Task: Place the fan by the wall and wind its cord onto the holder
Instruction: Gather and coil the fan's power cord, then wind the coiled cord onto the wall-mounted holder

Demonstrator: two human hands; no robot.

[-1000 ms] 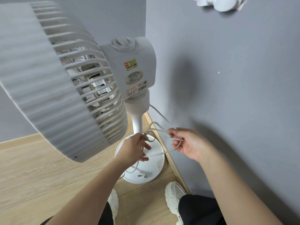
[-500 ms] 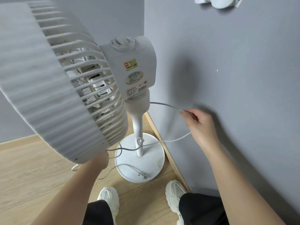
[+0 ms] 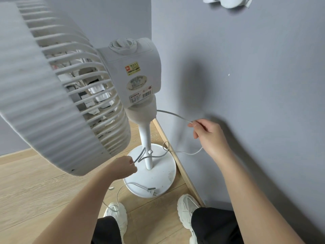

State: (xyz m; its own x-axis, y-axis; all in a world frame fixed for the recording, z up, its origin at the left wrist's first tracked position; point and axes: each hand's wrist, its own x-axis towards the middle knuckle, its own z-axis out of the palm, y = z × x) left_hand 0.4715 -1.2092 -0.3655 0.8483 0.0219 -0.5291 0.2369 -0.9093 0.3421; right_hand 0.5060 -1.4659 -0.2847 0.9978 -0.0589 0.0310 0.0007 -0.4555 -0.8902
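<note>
A white pedestal fan (image 3: 133, 76) stands on its round base (image 3: 163, 175) close to the grey wall (image 3: 255, 103). Its white cord (image 3: 172, 114) leaves the neck under the motor housing. My right hand (image 3: 209, 136) pinches that cord near the wall. From there the cord runs down and across the pole (image 3: 146, 147). My left hand (image 3: 121, 167) grips a folded bend of it just left of the pole, near a small knob (image 3: 150, 151). The plug (image 3: 152, 191) lies on the base's front edge. The cord's tail loops over the floor by my left shoe.
A wooden skirting strip (image 3: 181, 166) runs along the wall beside the base. The big fan head (image 3: 44, 88) fills the upper left and hides part of the floor. My two white shoes (image 3: 186, 208) stand just in front of the base. A white object (image 3: 226, 1) hangs high on the wall.
My hands were close together at the pole a second ago. The right hand then rose toward the wall with the cord. The left hand swung out left behind the fan head and has come back toward the pole.
</note>
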